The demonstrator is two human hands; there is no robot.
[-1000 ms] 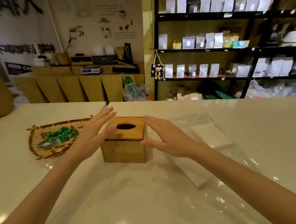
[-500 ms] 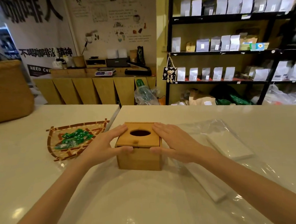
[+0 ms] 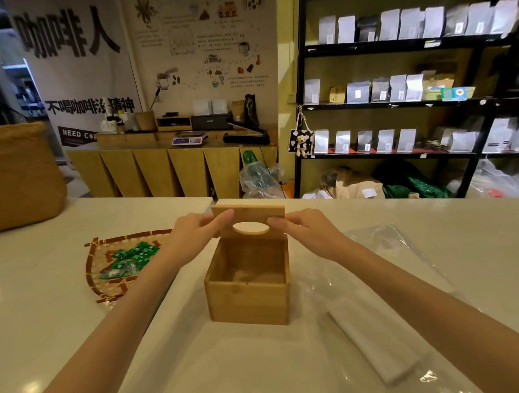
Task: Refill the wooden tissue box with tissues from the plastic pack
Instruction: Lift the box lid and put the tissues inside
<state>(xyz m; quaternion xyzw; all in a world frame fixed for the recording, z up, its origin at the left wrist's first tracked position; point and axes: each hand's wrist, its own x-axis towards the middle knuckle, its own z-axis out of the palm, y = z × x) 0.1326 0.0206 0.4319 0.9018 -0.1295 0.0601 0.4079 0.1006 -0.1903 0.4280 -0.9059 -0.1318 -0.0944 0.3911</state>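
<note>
The wooden tissue box stands on the white counter in front of me, open at the top, and its inside looks empty. Its wooden lid, with an oval slot, is raised upright above the box's far edge. My left hand pinches the lid's left end and my right hand pinches its right end. To the right of the box lies the clear plastic pack, with white tissues stacked inside it near my right forearm.
A woven tray with green wrapped sweets sits left of the box. A brown woven basket stands at the counter's far left. Beyond the counter are a wooden sideboard and black shelves of bags.
Both hands went from resting on the closed lid to gripping its ends and lifting it up off the box, which now stands open. The view has moved closer.
</note>
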